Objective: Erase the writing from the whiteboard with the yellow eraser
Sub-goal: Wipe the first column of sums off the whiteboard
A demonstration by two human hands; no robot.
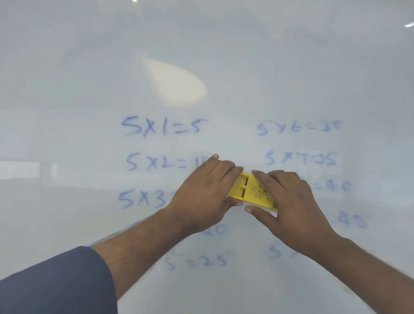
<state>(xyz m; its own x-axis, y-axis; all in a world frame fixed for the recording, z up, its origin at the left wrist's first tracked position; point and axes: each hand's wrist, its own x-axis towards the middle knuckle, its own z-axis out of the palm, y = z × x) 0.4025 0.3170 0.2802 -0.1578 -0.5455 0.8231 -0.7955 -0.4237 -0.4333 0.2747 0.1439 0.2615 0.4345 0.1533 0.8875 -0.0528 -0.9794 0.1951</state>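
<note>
A whiteboard [85,78] fills the view. Blue writing [163,128] runs in two columns of five-times sums; the right column looks fainter. The yellow eraser [248,190] lies flat against the board between the columns. My left hand [205,195] grips its left end, fingers on top and thumb below. My right hand [287,204] holds its right end the same way. Both hands and forearms hide parts of the lower sums.
Bright light reflections show on the board, a large oval one [178,83] above the writing and small ones near the top. A dark sleeve [50,285] covers my left upper forearm at the lower left.
</note>
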